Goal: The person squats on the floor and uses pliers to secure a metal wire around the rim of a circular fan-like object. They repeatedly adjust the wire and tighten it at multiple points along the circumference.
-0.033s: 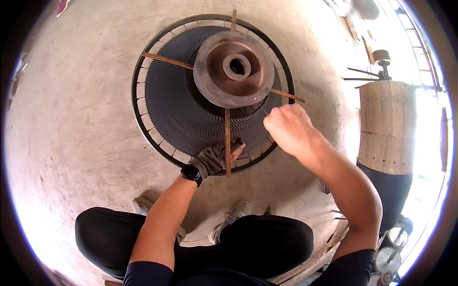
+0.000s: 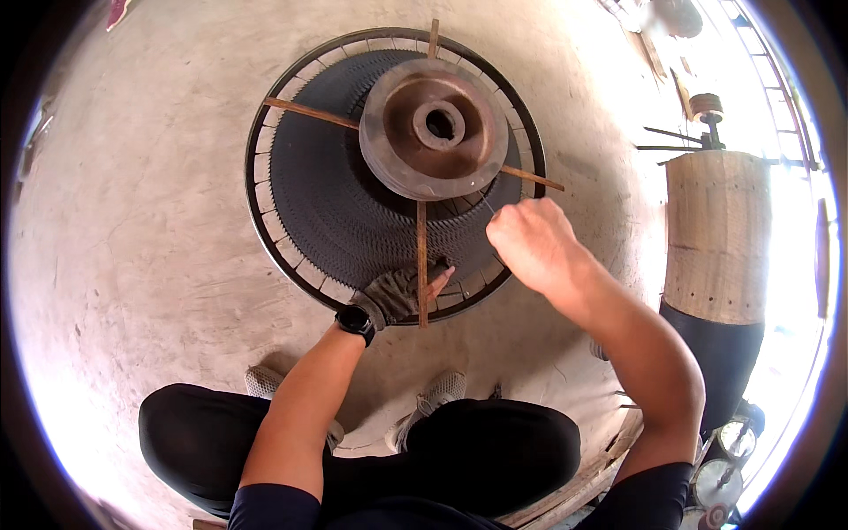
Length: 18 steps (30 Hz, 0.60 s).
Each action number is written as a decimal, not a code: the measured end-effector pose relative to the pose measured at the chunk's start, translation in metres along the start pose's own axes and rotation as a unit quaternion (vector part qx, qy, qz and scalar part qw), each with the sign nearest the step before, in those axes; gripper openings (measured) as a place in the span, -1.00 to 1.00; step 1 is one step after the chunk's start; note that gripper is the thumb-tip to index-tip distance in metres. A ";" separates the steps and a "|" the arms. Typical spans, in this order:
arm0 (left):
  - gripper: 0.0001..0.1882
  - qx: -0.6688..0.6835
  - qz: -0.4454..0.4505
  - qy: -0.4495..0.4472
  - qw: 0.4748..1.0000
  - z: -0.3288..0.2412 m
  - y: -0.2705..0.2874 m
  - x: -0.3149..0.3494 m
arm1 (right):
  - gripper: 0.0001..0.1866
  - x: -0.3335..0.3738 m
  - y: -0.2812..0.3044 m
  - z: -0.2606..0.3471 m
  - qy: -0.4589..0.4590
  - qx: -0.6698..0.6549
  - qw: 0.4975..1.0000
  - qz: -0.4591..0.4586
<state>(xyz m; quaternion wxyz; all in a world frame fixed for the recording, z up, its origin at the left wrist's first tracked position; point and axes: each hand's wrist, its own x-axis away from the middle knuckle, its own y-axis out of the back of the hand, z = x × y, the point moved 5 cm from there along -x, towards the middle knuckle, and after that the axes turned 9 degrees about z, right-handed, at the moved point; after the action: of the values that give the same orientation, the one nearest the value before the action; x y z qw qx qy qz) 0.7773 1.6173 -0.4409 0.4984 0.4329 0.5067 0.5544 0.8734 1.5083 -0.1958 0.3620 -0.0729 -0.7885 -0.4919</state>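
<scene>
A round frame with a dark rim (image 2: 253,190) lies on the floor, thin spokes or strands showing inside it. Overlapping black toothed material (image 2: 309,168) fills much of it. Above that sits a heavy brown metal pulley (image 2: 389,168), with wooden strips (image 2: 422,234) reaching out past it. My left hand (image 2: 402,294), in a dark fingerless glove, lies on the near part of the toothed material, fingers stretched to the right beneath the front strip. My bare right hand (image 2: 532,240) is closed above the right rim, on a thin wire (image 2: 486,203) running toward the pulley.
A wooden drum (image 2: 717,234) with a shaft and a small pulley (image 2: 707,108) stands at the right. Lower right are round metal parts (image 2: 717,481) and planks (image 2: 574,490). My shoes (image 2: 433,397) rest just short of the frame.
My right hand has shifted very slightly down and toward me, and a little more of the thin wire shows. My left hand and the pulley stay where they were.
</scene>
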 end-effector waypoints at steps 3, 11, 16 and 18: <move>-0.51 -0.127 -0.031 -0.004 0.991 0.003 0.010 -0.003 | -0.98 -0.002 -0.018 0.001 0.004 -0.025 1.000 -0.006; -0.54 -0.048 -0.109 0.028 0.992 0.004 0.006 0.000 | -0.93 -0.019 -0.020 -0.003 -0.011 -0.046 0.997 -0.065; -0.51 -0.110 -0.046 0.004 0.993 -0.001 -0.002 -0.002 | -0.93 -0.026 -0.022 0.000 0.007 -0.044 0.999 -0.025; -0.49 -0.128 -0.025 0.015 0.991 -0.001 -0.006 -0.001 | -0.94 -0.031 -0.015 -0.001 0.018 -0.044 0.998 -0.034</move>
<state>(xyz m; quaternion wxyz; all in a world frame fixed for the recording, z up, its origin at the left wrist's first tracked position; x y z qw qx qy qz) 0.7773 1.6166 -0.4471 0.5556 0.3444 0.4495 0.6088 0.8895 1.5076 -0.2264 0.3553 -0.0535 -0.7614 -0.5396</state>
